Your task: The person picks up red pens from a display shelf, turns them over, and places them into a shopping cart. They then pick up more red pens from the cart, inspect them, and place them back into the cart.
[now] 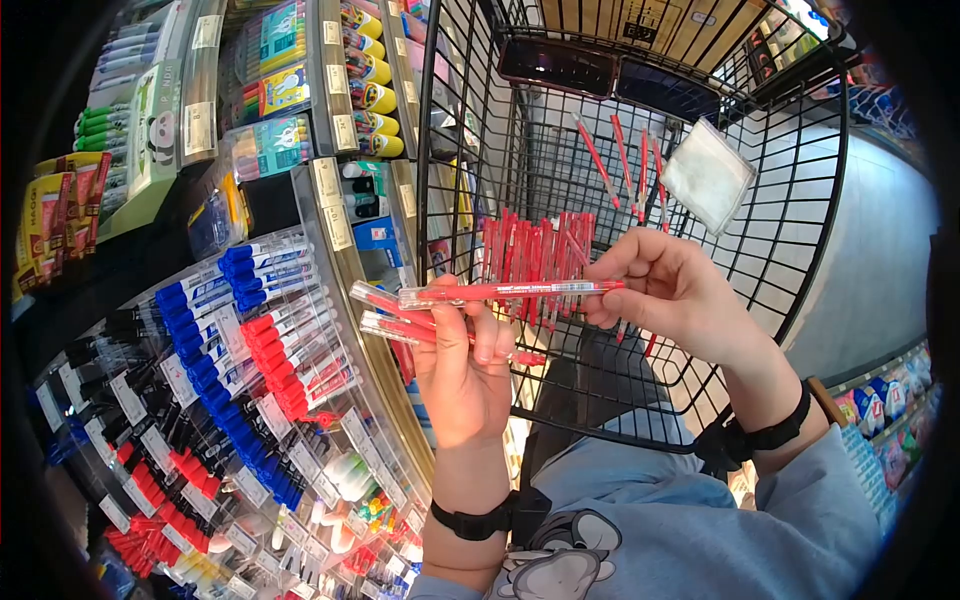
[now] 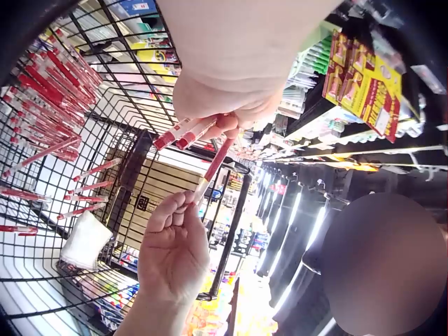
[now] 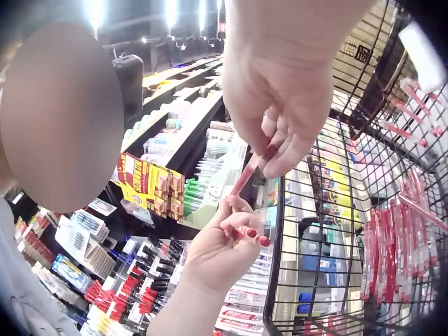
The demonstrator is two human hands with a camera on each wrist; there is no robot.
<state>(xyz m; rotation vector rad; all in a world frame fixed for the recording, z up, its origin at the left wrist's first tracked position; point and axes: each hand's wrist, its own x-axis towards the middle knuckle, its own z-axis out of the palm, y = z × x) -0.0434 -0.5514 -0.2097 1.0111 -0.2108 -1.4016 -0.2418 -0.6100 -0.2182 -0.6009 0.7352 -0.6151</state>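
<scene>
Several red pens are in the left hand (image 1: 462, 385), its fingers curled round them over the cart's near left edge. One red pen (image 1: 520, 291) lies across the top, its clear-capped end at the left thumb and its other end pinched by the right hand (image 1: 672, 290). In the left wrist view the right hand (image 2: 171, 248) holds that pen's end, with two more pens (image 2: 183, 133) sticking out of the left hand (image 2: 227, 98). From the right wrist, the pen (image 3: 246, 173) spans between both hands.
The black wire cart (image 1: 835, 200) holds a dense row of red pens (image 1: 530, 250), several loose pens (image 1: 620, 150) and a clear white packet (image 1: 708, 177). At the left stand shelves of blue, red and black pens (image 1: 200, 340) behind clear trays. A phone-like dark object (image 1: 557, 67) is at the cart's far end.
</scene>
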